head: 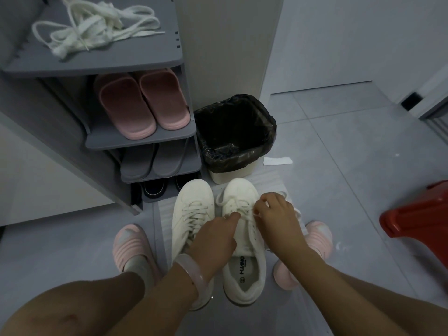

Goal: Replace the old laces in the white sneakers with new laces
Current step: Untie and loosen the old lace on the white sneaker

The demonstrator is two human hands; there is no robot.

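Observation:
Two white sneakers stand side by side on a pale mat on the floor, toes pointing away from me. The left sneaker is laced. My left hand rests on the tongue of the right sneaker, a fingertip touching its lace. My right hand pinches that lace at the upper eyelets. A loose pile of white laces lies on top of the grey shoe rack at the upper left.
The rack holds pink slippers, grey slippers and dark shoes below. A bin with a black liner stands just beyond the sneakers. A red plastic stool is at the right. My feet in pink slippers flank the sneakers.

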